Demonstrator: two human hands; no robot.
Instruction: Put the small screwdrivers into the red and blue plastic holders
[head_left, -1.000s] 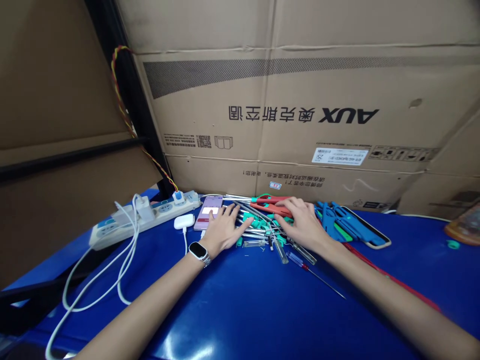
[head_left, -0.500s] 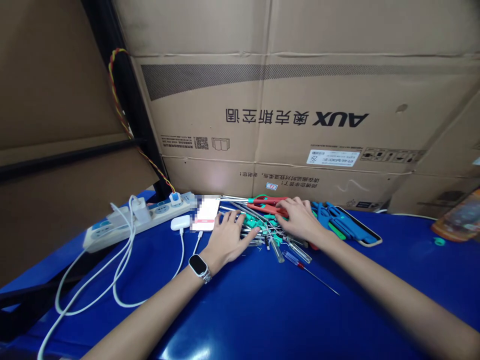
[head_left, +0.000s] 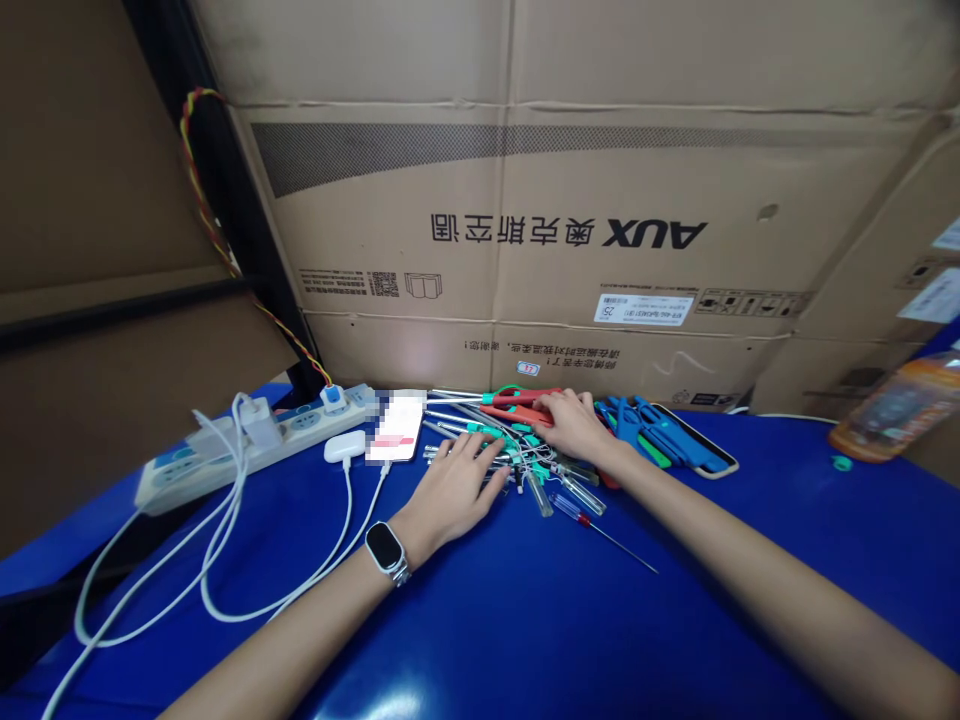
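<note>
A pile of small screwdrivers with green and clear handles lies on the blue table against a cardboard box. My left hand, with a smartwatch at the wrist, lies flat with fingers spread on the near left side of the pile. My right hand rests palm down on the pile's far side, fingers stretched over red-handled scissors. One red-handled screwdriver lies apart, near my right forearm.
A phone, a white earbud case and a power strip with white cables sit to the left. Blue tools lie right of the pile. A large AUX cardboard box walls the back. An orange packet is far right.
My left hand has slid back toward me, off the phone's edge and onto the near side of the pile. My right hand stays on the pile. The view has shifted right.
</note>
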